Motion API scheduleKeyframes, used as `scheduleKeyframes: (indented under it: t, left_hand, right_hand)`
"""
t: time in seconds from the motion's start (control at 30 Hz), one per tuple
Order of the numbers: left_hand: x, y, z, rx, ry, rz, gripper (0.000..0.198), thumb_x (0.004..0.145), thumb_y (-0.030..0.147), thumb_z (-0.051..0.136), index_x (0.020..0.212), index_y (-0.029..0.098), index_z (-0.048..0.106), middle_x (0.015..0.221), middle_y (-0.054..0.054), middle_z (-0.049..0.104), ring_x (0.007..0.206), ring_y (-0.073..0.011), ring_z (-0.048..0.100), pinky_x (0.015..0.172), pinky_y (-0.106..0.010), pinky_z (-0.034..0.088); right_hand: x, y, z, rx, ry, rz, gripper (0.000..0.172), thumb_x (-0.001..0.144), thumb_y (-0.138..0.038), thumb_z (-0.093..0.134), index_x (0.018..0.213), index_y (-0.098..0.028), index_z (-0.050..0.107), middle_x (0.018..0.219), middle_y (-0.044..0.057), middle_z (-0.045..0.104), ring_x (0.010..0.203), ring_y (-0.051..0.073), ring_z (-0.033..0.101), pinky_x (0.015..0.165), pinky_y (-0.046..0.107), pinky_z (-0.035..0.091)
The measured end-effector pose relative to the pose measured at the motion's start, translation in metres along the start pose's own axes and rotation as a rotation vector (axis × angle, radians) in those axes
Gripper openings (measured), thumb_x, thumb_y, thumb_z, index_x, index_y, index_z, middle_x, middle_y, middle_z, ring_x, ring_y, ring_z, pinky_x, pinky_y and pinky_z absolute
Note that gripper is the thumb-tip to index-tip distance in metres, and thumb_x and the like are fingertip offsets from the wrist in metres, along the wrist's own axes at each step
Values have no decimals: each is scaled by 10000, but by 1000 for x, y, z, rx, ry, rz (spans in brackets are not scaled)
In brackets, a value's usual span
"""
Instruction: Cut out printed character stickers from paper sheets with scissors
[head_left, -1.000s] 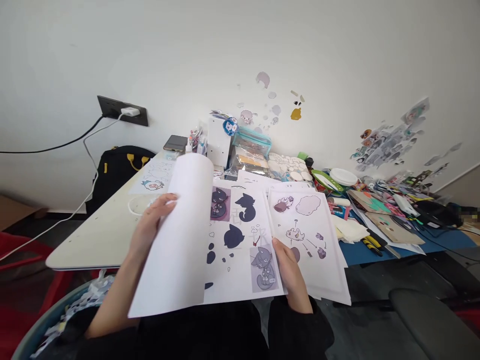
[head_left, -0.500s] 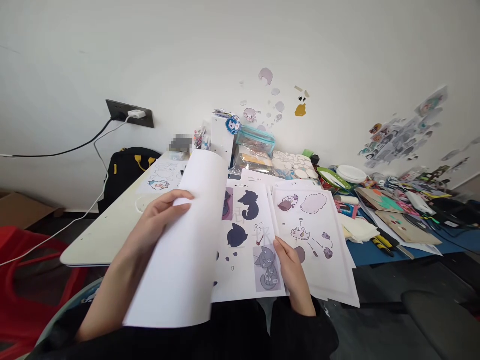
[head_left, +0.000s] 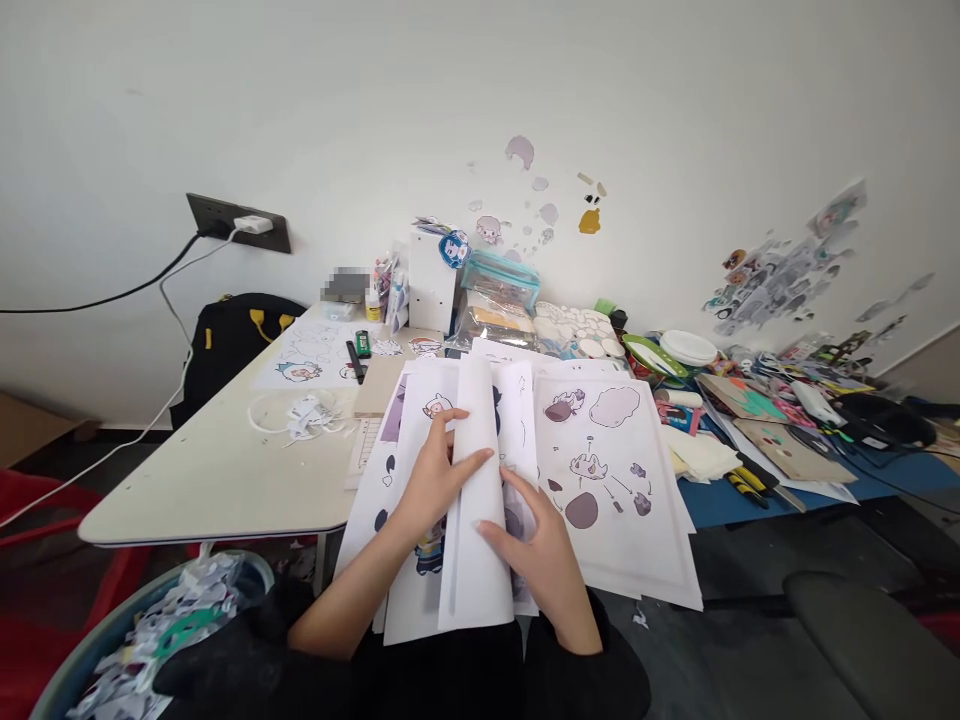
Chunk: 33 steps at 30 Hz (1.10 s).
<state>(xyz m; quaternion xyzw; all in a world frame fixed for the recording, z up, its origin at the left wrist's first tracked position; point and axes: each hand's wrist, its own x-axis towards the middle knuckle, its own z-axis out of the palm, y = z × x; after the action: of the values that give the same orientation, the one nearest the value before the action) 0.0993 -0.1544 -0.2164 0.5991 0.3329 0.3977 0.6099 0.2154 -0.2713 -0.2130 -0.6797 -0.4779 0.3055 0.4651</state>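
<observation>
A stack of printed paper sheets (head_left: 615, 545) with cartoon character parts lies spread over the table edge and in front of me. One sheet of paper (head_left: 476, 575) stands curled up in the middle, its white back towards me. My left hand (head_left: 436, 475) holds the curled sheet from the left, thumb and a fingertip on its white side, other fingers partly behind it. My right hand (head_left: 536, 540) pinches the curl from the right, its thumb on the white side. Beneath the left forearm lies another sheet with a coloured figure (head_left: 431, 550).
A bin of paper scraps (head_left: 255, 570) stands at lower left. On the white table (head_left: 202, 470) are paper offcuts (head_left: 309, 415), a black cutter (head_left: 355, 362) and a glue bottle (head_left: 373, 305). Yellow-black tools (head_left: 746, 485) lie right. A black backpack (head_left: 225, 340) sits behind the table.
The left hand has brought the lifted sheet rightward and narrowed its curl, uncovering sheets on the left. The right hand has moved from the right-hand pages onto the curled sheet. The view has shifted slightly.
</observation>
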Motion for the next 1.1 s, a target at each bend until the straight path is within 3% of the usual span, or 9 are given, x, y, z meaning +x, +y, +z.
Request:
scheduleKeyframes:
  t: [0.1,0.23,0.4,0.53,0.77,0.87,0.93,1.1]
  left_hand:
    - [-1,-1,-2,-11,-20,8,392,847,455,527,1160,260,396,815,-1,616,658,-176,601,598,-299,477]
    - [-4,2,-5,72,35,33,343,911,455,400,1197,274,456,943,-17,594,772,-172,579,717,-302,461]
    - [-8,10,-1,1,-13,14,435,893,440,430,1290,277,359,854,-10,604,674,-174,576,611,-293,456]
    - [-7,8,-2,-18,-19,41,456,864,450,465,1274,264,389,733,5,585,608,-179,566,556,-288,450]
    - [-2,2,-9,80,-3,58,282,877,405,445,1083,232,531,691,19,566,610,-169,503,558,-269,395]
    - [-3,7,-7,104,-4,72,235,860,392,472,805,205,604,723,5,564,705,-181,512,630,-277,393]
    - [-4,9,-4,104,-38,51,250,811,396,550,669,193,586,700,7,559,665,-170,498,600,-271,382]
    - [-5,12,-14,20,-28,-43,308,747,442,612,611,196,488,569,32,497,497,-131,459,465,-244,346]
  right_hand:
    - [1,0,5,-89,31,-26,722,656,-352,774,1317,-239,504,1353,52,512,1261,278,431,1059,427,349]
    - [2,3,9,-104,53,-49,678,687,-327,746,1316,-248,504,1344,45,525,1245,274,453,1045,439,362]
    - [1,2,8,-74,43,-42,635,728,-305,707,1323,-234,500,1357,40,514,1257,264,445,1047,421,365]
    - [1,2,4,-22,15,-11,586,756,-317,681,1312,-237,514,1360,27,511,1275,260,425,1061,421,350]
    - [1,3,-6,207,-61,32,505,832,-431,611,1304,-271,528,1322,15,550,1233,271,474,1013,432,411]
    - [0,1,-5,230,-81,36,516,834,-450,608,1313,-282,517,1305,18,566,1212,277,493,994,436,429]
    - [0,2,-3,242,-62,25,529,812,-476,626,1295,-277,541,1270,30,594,1188,289,513,976,446,441]
    - [4,13,-4,296,43,105,521,780,-612,573,1161,-265,652,1177,37,652,1133,302,549,939,425,462]
